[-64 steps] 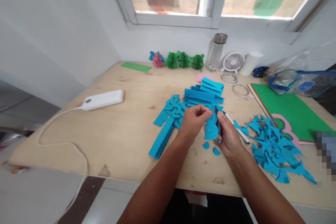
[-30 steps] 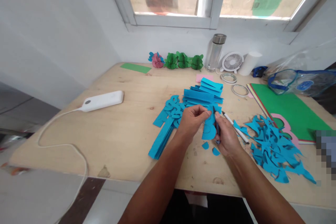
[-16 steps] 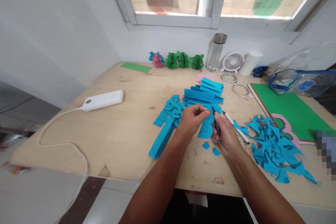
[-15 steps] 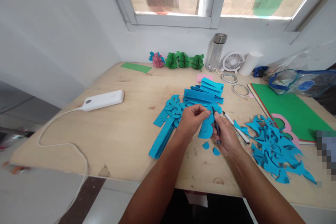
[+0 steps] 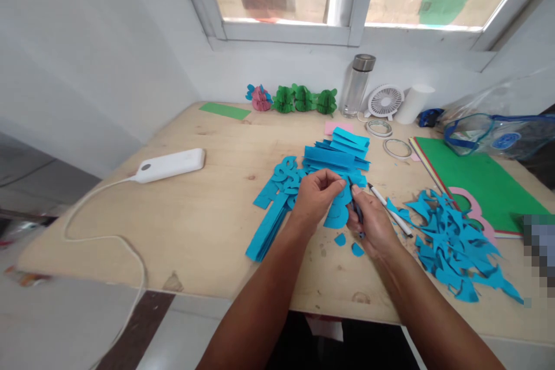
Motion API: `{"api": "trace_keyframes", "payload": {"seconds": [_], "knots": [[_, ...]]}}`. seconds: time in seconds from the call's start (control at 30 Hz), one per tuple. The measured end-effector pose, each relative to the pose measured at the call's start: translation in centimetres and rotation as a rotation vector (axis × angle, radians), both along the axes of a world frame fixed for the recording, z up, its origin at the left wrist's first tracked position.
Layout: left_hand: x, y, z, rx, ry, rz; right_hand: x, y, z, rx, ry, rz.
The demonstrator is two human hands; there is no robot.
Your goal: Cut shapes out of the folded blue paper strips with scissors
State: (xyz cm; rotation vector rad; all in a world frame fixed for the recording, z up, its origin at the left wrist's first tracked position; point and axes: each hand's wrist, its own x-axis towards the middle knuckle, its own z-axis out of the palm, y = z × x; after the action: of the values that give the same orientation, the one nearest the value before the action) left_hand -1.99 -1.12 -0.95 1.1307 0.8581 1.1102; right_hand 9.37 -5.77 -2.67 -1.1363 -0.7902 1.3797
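Note:
My left hand (image 5: pixel 321 193) pinches a blue paper piece (image 5: pixel 336 215) with rounded edges between thumb and fingers. Dark scissors (image 5: pixel 356 209) are gripped in my right hand (image 5: pixel 370 219), their tip at the paper's right edge. Two small blue offcuts (image 5: pixel 340 240) lie on the wood just below. Behind my hands is a stack of folded blue strips (image 5: pixel 329 157). Left of my left hand are curved blue cut-outs (image 5: pixel 286 176) and a long folded blue bundle (image 5: pixel 266 234). A heap of blue scraps (image 5: pixel 455 243) spreads out at the right.
A white marker (image 5: pixel 392 212) lies right of my right hand. Green sheets (image 5: pixel 485 185) and a clear pouch (image 5: pixel 498 136) are farther right. A bottle (image 5: pixel 358 87), a fan (image 5: pixel 385 102) and green paper figures (image 5: pixel 303 98) stand along the wall. A white power strip (image 5: pixel 171 165) lies left.
The held blue paper has shifted and turned slightly to the left. Both hands have stayed nearly in place, and the rest of the table looks the same.

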Motion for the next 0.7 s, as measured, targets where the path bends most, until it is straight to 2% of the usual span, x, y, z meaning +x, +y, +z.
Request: {"api": "trace_keyframes", "payload": {"seconds": [0.3, 0.7], "knots": [[-0.6, 0.1, 0.7, -0.012, -0.001, -0.034, 0.0, 0.0, 0.1, -0.001, -0.061, 0.05], [-1.1, 0.5, 0.4, -0.022, 0.012, -0.101, 0.0, 0.1, 0.0, -0.001, -0.107, 0.057]]}}
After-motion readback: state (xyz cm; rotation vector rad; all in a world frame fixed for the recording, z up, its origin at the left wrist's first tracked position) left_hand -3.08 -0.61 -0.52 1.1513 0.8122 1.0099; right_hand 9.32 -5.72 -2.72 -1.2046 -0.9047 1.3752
